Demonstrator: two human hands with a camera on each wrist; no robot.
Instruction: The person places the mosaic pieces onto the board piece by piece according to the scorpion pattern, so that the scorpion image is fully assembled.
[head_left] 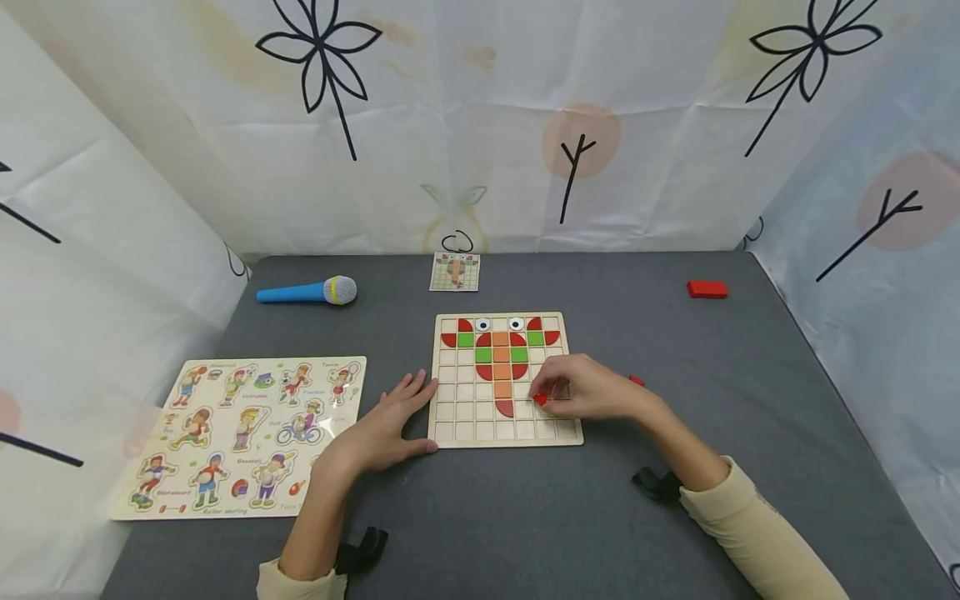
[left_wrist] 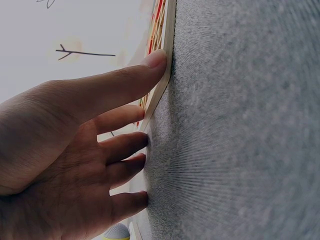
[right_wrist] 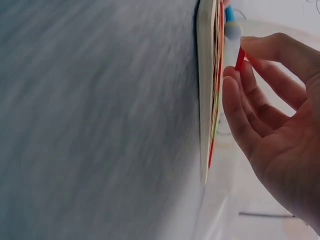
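Observation:
A square wooden grid board (head_left: 461, 412) lies mid-table, bearing red quarter-round pieces (head_left: 504, 408), green squares (head_left: 466, 339), orange squares (head_left: 501, 372) and two eye pieces (head_left: 516, 324). My right hand (head_left: 592, 387) is over the board's right part. Its thumb and fingers pinch a small red piece (right_wrist: 240, 59), partly covered by the fingertips. At the board's left edge rests my left hand (head_left: 382, 429), fingers spread. In the left wrist view its thumb (left_wrist: 157, 59) touches the board's side, and nothing is held.
A pattern card (head_left: 454, 272) lies behind the board. To the left are a blue toy microphone (head_left: 300, 292) and a sports picture puzzle (head_left: 251, 433), partly behind the left arm. A red block (head_left: 707, 289) sits at back right; another red bit (head_left: 637, 380) shows beside the right wrist.

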